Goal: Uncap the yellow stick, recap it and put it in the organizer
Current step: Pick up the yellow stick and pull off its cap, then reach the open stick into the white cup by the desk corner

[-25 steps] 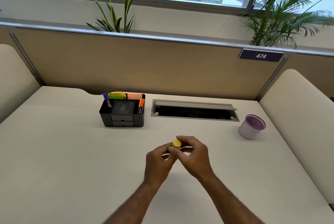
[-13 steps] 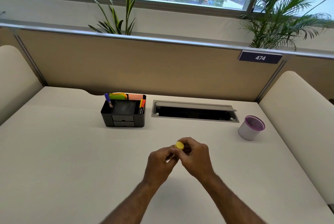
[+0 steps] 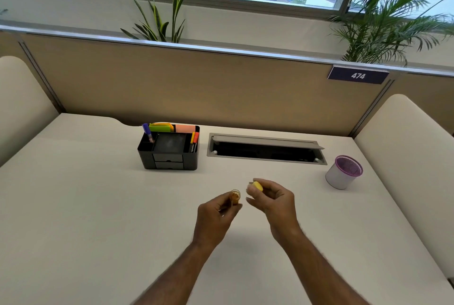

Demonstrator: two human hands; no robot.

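Observation:
My left hand [image 3: 216, 216] grips the body of the yellow stick [image 3: 235, 197], whose open end points up and away from me. Just to its right, my right hand [image 3: 270, 197] pinches the yellow cap [image 3: 257, 185], a small gap apart from the stick. Both hands hover over the middle of the white desk. The black organizer [image 3: 169, 154] stands farther back to the left, with pens and coloured sticky notes in it.
A grey cable hatch [image 3: 266, 149] lies open in the desk behind my hands. A white cup with a purple rim [image 3: 343, 172] stands at the right. A beige partition runs along the back, with cushioned panels at both sides.
The hands have pulled apart: the cap has come off the stick and sits in my right hand, while the left keeps the body.

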